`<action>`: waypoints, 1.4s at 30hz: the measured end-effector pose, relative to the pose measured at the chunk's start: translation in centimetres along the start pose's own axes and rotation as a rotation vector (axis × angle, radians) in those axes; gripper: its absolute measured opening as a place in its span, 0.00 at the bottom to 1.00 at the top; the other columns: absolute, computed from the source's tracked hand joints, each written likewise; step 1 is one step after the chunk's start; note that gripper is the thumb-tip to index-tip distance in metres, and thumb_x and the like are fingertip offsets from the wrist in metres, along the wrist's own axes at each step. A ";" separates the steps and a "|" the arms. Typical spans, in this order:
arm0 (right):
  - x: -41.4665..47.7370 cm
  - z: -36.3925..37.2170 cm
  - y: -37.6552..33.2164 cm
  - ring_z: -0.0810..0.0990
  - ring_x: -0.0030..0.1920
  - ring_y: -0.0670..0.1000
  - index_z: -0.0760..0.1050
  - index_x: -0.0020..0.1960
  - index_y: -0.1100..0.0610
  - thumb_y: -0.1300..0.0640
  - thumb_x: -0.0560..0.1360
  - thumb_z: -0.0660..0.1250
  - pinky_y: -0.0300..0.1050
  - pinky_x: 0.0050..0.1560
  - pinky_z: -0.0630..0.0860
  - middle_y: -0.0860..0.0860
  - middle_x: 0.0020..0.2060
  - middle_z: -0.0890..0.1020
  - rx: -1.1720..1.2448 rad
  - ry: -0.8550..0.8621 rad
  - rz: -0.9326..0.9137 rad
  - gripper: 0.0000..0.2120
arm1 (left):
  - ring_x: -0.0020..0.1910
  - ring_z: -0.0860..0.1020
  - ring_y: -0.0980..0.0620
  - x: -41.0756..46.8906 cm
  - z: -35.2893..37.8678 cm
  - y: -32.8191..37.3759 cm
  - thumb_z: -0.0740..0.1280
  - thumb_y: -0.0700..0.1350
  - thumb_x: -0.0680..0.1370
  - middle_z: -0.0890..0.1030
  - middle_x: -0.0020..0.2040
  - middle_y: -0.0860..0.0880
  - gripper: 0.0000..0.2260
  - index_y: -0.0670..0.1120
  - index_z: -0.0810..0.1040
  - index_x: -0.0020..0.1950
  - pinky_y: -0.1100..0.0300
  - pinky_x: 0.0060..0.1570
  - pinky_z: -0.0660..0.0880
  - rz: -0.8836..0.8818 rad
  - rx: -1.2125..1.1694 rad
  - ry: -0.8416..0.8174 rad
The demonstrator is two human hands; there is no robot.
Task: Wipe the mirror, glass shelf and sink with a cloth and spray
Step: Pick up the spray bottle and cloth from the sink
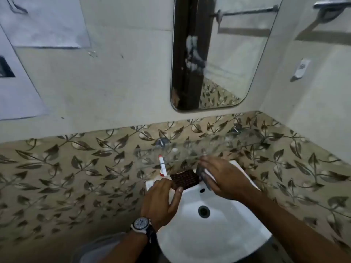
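Note:
The mirror (228,54) hangs on the wall with a white foamy smear on its left part. Below it the glass shelf (209,147) juts out over the white sink (209,234). My left hand (161,202), with a wristwatch, grips a dark brown checked cloth (185,179) at the sink's back rim. My right hand (224,177) lies over a grey and white thing (204,175) on the back rim, fingers stretched; I cannot tell what it is. A white thing with a red tip (162,165) stands at the sink's back left corner.
Leaf-patterned tiles (76,177) cover the lower wall around the sink. Two metal brackets (161,142) hold the shelf. A chrome fitting (330,4) sticks out at the top right, and a small white holder (302,68) sits on the right wall.

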State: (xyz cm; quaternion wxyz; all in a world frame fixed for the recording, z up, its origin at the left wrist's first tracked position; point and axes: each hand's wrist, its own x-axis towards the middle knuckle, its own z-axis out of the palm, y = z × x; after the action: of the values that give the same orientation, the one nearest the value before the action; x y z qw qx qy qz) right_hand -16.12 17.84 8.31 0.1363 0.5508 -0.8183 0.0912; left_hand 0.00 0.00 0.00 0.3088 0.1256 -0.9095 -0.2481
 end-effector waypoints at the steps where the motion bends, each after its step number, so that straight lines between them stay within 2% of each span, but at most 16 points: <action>1: -0.3 1.5 0.2 0.79 0.64 0.56 0.77 0.68 0.60 0.52 0.81 0.59 0.51 0.66 0.76 0.57 0.64 0.81 -0.014 -0.032 -0.084 0.20 | 0.41 0.78 0.49 -0.1 0.8 -1.1 0.60 0.60 0.80 0.79 0.41 0.52 0.16 0.49 0.77 0.45 0.50 0.39 0.76 -0.057 -0.007 0.024; 5: -0.1 7.7 0.9 0.82 0.58 0.57 0.78 0.64 0.61 0.53 0.79 0.62 0.49 0.59 0.78 0.57 0.59 0.83 0.092 -0.130 0.009 0.18 | 0.49 0.80 0.43 0.7 3.6 -5.0 0.63 0.62 0.76 0.81 0.51 0.44 0.24 0.43 0.78 0.56 0.53 0.48 0.77 -0.339 -0.046 0.046; 10: 1.8 15.4 2.9 0.77 0.68 0.63 0.72 0.72 0.63 0.51 0.74 0.72 0.57 0.65 0.77 0.60 0.71 0.75 0.101 -0.393 0.148 0.30 | 0.67 0.72 0.44 2.4 7.0 -7.9 0.75 0.56 0.72 0.73 0.70 0.41 0.38 0.39 0.65 0.75 0.59 0.60 0.67 -0.497 -0.108 0.042; 12: 2.8 18.7 3.6 0.72 0.73 0.65 0.68 0.75 0.65 0.51 0.70 0.77 0.63 0.70 0.71 0.63 0.76 0.68 0.035 -0.513 0.113 0.39 | 0.65 0.72 0.44 2.9 8.6 -8.4 0.77 0.54 0.71 0.74 0.67 0.41 0.39 0.37 0.66 0.74 0.60 0.59 0.67 -0.520 -0.117 0.027; 15: 4.0 22.9 4.2 0.46 0.82 0.61 0.44 0.83 0.61 0.46 0.79 0.67 0.62 0.80 0.51 0.57 0.83 0.42 0.021 -0.655 0.138 0.45 | 0.56 0.76 0.42 3.9 11.0 -9.2 0.77 0.52 0.70 0.76 0.56 0.43 0.29 0.38 0.73 0.64 0.47 0.55 0.76 -0.520 -0.158 0.053; 17: 4.6 25.0 4.2 0.40 0.82 0.58 0.37 0.82 0.59 0.46 0.81 0.65 0.59 0.81 0.47 0.55 0.82 0.36 0.022 -0.717 0.166 0.46 | 0.49 0.77 0.45 4.6 11.9 -9.2 0.79 0.52 0.69 0.76 0.49 0.45 0.24 0.40 0.74 0.56 0.48 0.48 0.78 -0.573 -0.186 0.134; 20: 5.0 27.1 3.9 0.42 0.83 0.59 0.38 0.83 0.58 0.45 0.79 0.68 0.59 0.81 0.48 0.56 0.82 0.39 0.018 -0.684 0.196 0.48 | 0.46 0.80 0.48 5.6 13.1 -9.0 0.79 0.53 0.68 0.80 0.47 0.46 0.24 0.48 0.71 0.55 0.53 0.45 0.78 -0.679 -0.243 0.232; 24: 4.8 29.3 3.8 0.71 0.75 0.62 0.68 0.76 0.62 0.44 0.60 0.84 0.62 0.69 0.72 0.61 0.76 0.69 -0.005 -0.546 0.208 0.51 | 0.43 0.81 0.50 6.6 13.9 -9.6 0.78 0.51 0.71 0.82 0.43 0.46 0.24 0.40 0.76 0.60 0.55 0.48 0.78 -0.701 -0.289 0.276; 27: 4.5 30.3 3.8 0.75 0.71 0.62 0.72 0.73 0.63 0.46 0.56 0.86 0.63 0.68 0.74 0.61 0.72 0.75 0.001 -0.482 0.166 0.50 | 0.33 0.77 0.62 7.2 14.2 -10.3 0.76 0.49 0.73 0.81 0.37 0.49 0.27 0.38 0.73 0.66 0.60 0.39 0.76 -0.649 -0.275 0.270; 30: 4.3 30.8 4.2 0.75 0.72 0.62 0.72 0.74 0.62 0.48 0.56 0.86 0.63 0.68 0.73 0.61 0.72 0.75 0.008 -0.450 0.155 0.51 | 0.48 0.77 0.60 7.9 14.2 -10.5 0.76 0.43 0.73 0.82 0.55 0.43 0.32 0.45 0.65 0.73 0.66 0.54 0.74 -0.566 -0.244 0.332; 32: 4.3 30.9 4.4 0.77 0.70 0.63 0.73 0.73 0.62 0.49 0.54 0.87 0.63 0.66 0.75 0.61 0.71 0.76 0.015 -0.473 0.160 0.52 | 0.53 0.73 0.61 8.0 14.2 -10.4 0.74 0.39 0.73 0.79 0.60 0.43 0.32 0.40 0.66 0.74 0.74 0.57 0.70 -0.537 -0.231 0.361; 34: 4.6 30.8 4.3 0.80 0.66 0.63 0.76 0.70 0.62 0.51 0.50 0.88 0.63 0.62 0.79 0.61 0.68 0.79 0.010 -0.484 0.167 0.52 | 0.40 0.77 0.58 7.9 13.9 -9.8 0.71 0.39 0.73 0.83 0.49 0.43 0.29 0.34 0.68 0.73 0.67 0.48 0.76 -0.602 -0.284 0.344; 36: 5.0 30.4 4.0 0.83 0.62 0.63 0.78 0.67 0.62 0.53 0.47 0.89 0.62 0.58 0.81 0.61 0.64 0.82 -0.026 -0.482 0.176 0.50 | 0.34 0.78 0.63 7.7 13.9 -9.3 0.70 0.33 0.74 0.79 0.39 0.49 0.25 0.33 0.71 0.71 0.72 0.41 0.73 -0.619 -0.322 0.299; 38: 5.2 29.9 3.4 0.85 0.58 0.63 0.81 0.64 0.62 0.55 0.47 0.88 0.60 0.54 0.83 0.61 0.60 0.84 -0.092 -0.486 0.182 0.46 | 0.31 0.74 0.62 7.5 13.9 -8.9 0.69 0.28 0.74 0.78 0.35 0.46 0.23 0.35 0.74 0.69 0.70 0.38 0.71 -0.632 -0.312 0.278; 40: 5.2 29.5 2.8 0.86 0.54 0.63 0.82 0.62 0.62 0.58 0.50 0.87 0.58 0.51 0.84 0.61 0.56 0.85 -0.162 -0.492 0.183 0.41 | 0.32 0.74 0.60 7.3 13.8 -8.8 0.69 0.28 0.74 0.77 0.34 0.44 0.18 0.34 0.76 0.64 0.56 0.38 0.72 -0.674 -0.322 0.279; 42: 5.1 29.2 2.5 0.86 0.50 0.63 0.82 0.60 0.63 0.60 0.53 0.85 0.56 0.47 0.85 0.62 0.53 0.86 -0.214 -0.432 0.160 0.36 | 0.39 0.79 0.47 6.6 13.7 -9.0 0.70 0.30 0.74 0.79 0.40 0.39 0.18 0.33 0.75 0.63 0.51 0.42 0.74 -0.696 -0.339 0.255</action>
State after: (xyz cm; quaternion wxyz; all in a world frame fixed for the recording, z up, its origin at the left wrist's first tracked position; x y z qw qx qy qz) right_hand -23.78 5.59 -17.66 0.0082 0.4736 -0.8744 -0.1055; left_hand -13.04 -5.05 -10.86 0.3329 0.4030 -0.7134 -0.4667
